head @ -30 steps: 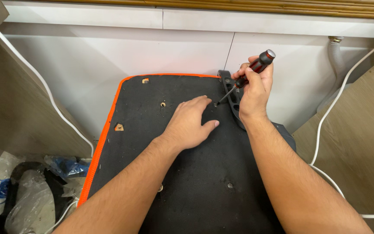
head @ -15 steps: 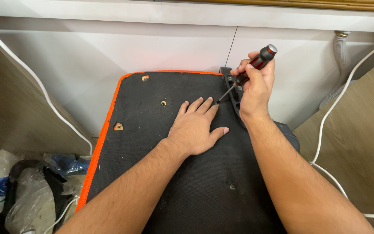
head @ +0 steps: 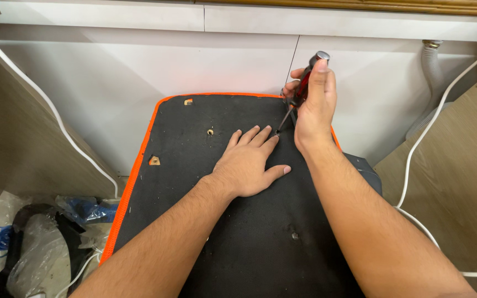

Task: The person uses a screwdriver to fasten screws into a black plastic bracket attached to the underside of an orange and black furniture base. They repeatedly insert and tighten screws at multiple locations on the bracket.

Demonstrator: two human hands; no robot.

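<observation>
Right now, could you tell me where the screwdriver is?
The screwdriver is upright in the right hand, near the black panel's far right edge, its tip beside the left hand's fingers.

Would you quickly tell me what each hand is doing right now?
Left hand: open, flat on the black panel, holding nothing.
Right hand: closed around the screwdriver, tip down on the panel.

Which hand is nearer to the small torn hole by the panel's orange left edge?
Left. The left hand lies flat on the black panel, right of the hole. The right hand grips a screwdriver at the far right corner.
</observation>
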